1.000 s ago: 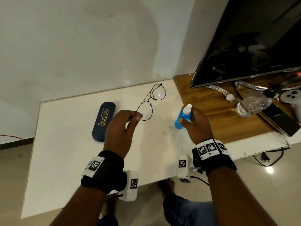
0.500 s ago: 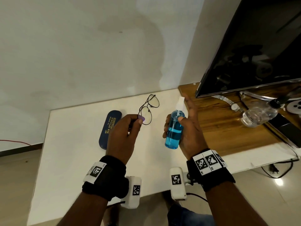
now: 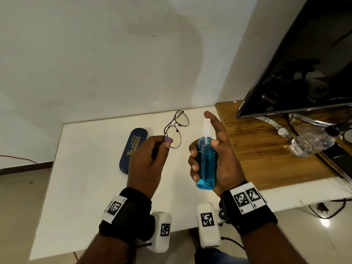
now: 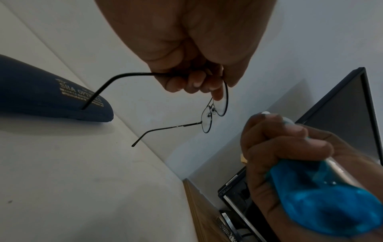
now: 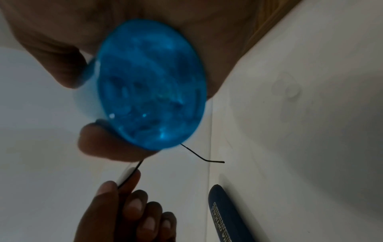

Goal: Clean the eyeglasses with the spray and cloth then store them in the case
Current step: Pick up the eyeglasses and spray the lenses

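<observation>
Left hand, head view: pinches the eyeglasses above the desk; right hand wraps the upright spray bottle. Left wrist view: both temples unfolded. Right wrist view: bottle base fills frame; nozzle direction probably toward the lenses. Aim close, press briefly.

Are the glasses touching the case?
Apart. The left wrist view shows the glasses held in the air by the left hand, with the case lying on the table behind them.
</observation>
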